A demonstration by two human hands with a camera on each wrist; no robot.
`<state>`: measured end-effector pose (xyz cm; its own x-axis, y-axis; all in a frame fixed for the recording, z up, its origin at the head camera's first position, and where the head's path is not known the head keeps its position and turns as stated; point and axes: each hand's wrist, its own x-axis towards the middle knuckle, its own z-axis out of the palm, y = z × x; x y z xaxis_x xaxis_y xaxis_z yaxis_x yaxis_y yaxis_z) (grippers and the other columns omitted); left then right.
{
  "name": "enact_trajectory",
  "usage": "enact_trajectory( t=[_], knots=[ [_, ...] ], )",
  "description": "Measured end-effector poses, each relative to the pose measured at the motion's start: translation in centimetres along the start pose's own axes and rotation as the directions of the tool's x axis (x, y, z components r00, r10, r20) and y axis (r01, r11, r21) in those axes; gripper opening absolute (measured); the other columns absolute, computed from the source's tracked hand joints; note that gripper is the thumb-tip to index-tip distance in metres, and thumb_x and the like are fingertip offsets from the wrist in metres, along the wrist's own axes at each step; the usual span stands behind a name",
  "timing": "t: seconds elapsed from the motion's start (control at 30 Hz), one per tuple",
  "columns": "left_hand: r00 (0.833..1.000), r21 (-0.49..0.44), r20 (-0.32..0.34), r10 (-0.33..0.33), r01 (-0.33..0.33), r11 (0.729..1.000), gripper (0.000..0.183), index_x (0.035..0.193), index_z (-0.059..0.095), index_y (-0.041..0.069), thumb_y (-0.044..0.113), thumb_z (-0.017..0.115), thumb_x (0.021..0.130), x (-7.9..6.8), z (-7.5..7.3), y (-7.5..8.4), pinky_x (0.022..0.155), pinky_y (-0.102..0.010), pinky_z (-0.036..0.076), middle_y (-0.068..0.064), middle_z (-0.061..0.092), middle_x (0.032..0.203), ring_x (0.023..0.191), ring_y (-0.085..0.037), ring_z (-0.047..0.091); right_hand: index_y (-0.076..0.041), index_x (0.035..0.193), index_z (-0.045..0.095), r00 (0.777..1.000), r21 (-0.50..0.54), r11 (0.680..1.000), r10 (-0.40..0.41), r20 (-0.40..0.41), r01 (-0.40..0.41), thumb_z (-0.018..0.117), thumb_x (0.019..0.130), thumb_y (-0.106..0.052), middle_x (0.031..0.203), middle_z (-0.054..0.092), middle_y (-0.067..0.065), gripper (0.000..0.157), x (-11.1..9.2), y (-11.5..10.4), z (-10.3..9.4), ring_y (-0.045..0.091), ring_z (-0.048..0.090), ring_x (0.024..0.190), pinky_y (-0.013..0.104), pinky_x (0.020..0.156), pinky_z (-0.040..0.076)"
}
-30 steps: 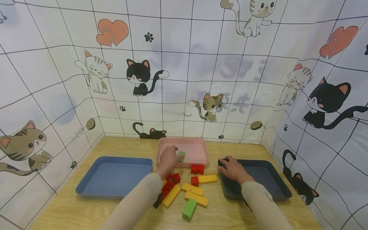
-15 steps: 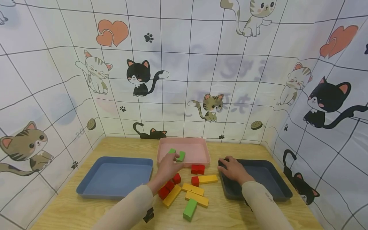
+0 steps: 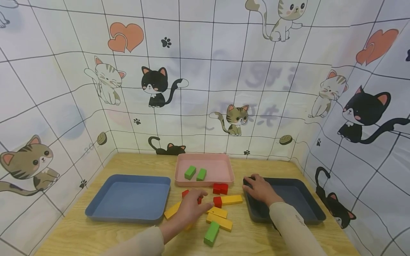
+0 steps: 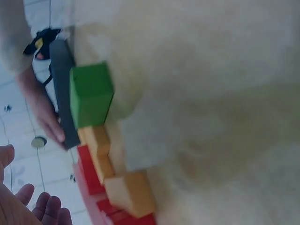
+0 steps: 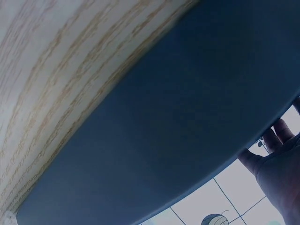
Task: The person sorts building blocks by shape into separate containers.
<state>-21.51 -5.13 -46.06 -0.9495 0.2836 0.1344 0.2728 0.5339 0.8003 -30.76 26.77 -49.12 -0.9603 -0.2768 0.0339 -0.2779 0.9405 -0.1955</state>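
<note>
My left hand (image 3: 191, 209) is above the loose blocks in mid-table, fingers relaxed and nothing held. Part of a red block (image 3: 217, 202) shows just right of its thumb, and yellow blocks (image 3: 219, 221) lie beside and partly beneath it in the head view. Nearer the front sits a green block (image 3: 211, 233), tall in the left wrist view (image 4: 91, 93). Two more green blocks (image 3: 190, 172) lie inside the pink tray (image 3: 221, 182). My right hand (image 3: 260, 189) rests on the left rim of the dark tray (image 3: 296, 197), fingers loosely over its edge; the right wrist view shows fingertips at the rim.
A blue tray (image 3: 128, 197) stands on the left of the wooden table (image 3: 73, 231). Two red blocks (image 3: 220, 188) lie just in front of the pink tray. A cloth (image 3: 205, 81) printed with cats hangs behind and on both sides.
My left hand has let go of a green block in the pink tray and drawn back toward me, over the loose blocks. My right hand has stayed on the dark tray.
</note>
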Motion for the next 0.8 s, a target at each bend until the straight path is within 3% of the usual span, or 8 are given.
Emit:
enact_trajectory(
  t=[0.2,0.47,0.8],
  knots=[
    [0.996,0.002,0.079,-0.029,0.029,1.000,0.044,0.114,0.068,0.005,0.035,0.079,0.085,-1.5,1.2,-0.5,0.078,-0.042,0.050,-0.007,0.062,0.106,0.094,-0.026,0.057,-0.008,0.144,0.051,1.000,-0.001,1.000,0.005,0.001,-0.005,0.055,0.101,-0.039,0.141,0.042,0.028,0.053,-0.1,-0.1,0.0,0.049,0.046,0.124,0.065,0.097,0.039],
    [0.979,0.010,0.190,-0.072,0.071,0.997,0.040,0.111,0.069,0.008,0.036,0.079,0.084,-3.0,2.1,-1.7,0.078,-0.040,0.050,0.000,0.060,0.102,0.091,-0.019,0.056,-0.008,0.144,0.052,1.000,-0.011,1.000,0.008,-0.004,-0.008,0.055,0.101,-0.039,0.140,0.043,0.028,0.053,-0.1,-0.2,0.0,0.048,0.047,0.123,0.064,0.097,0.039],
    [0.964,0.074,0.258,-0.064,0.047,0.996,0.038,0.107,0.070,0.012,0.040,0.080,0.082,-3.6,2.8,-2.3,0.074,-0.032,0.050,0.006,0.060,0.099,0.085,-0.010,0.054,-0.007,0.144,0.051,1.000,-0.002,1.000,0.005,-0.009,-0.005,0.055,0.101,-0.040,0.140,0.042,0.028,0.054,-0.2,-0.1,-0.1,0.049,0.047,0.123,0.065,0.097,0.039]
  ],
)
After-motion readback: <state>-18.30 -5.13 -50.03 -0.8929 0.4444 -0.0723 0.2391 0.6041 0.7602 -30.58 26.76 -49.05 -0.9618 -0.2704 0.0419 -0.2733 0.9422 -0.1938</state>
